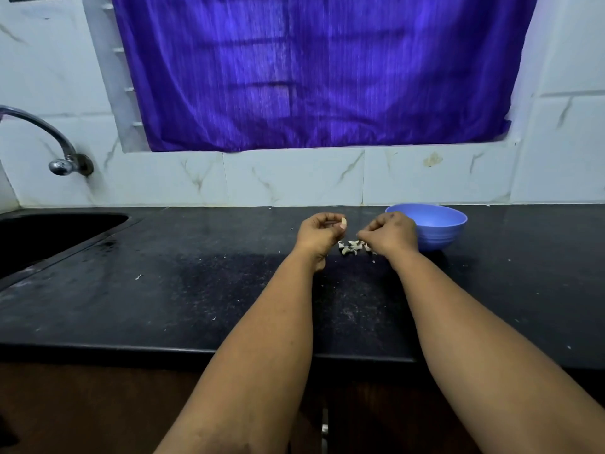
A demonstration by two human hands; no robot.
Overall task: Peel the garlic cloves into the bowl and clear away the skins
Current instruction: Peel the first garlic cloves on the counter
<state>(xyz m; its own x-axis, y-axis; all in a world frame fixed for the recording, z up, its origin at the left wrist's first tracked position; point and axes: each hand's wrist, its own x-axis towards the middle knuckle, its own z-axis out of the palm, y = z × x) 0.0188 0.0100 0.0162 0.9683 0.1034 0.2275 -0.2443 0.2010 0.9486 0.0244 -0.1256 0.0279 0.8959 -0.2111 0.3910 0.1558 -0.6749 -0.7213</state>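
Observation:
My left hand (319, 232) is raised a little above the black counter and pinches a pale garlic clove (343, 222) between thumb and fingertips. My right hand (389, 235) is beside it with curled fingers, its fingertips down at a small heap of garlic cloves and skins (352, 248) on the counter. Whether the right fingers pinch a piece there is hidden. A blue bowl (445, 231) stands just behind and right of my right hand, near the wall. Its inside is out of sight.
The black counter (196, 290) runs across the view with tiny skin flecks on it. A dark sink (49, 237) is set in at the left, under a chrome tap (62, 158). A tiled wall and purple curtain (311, 70) close the back.

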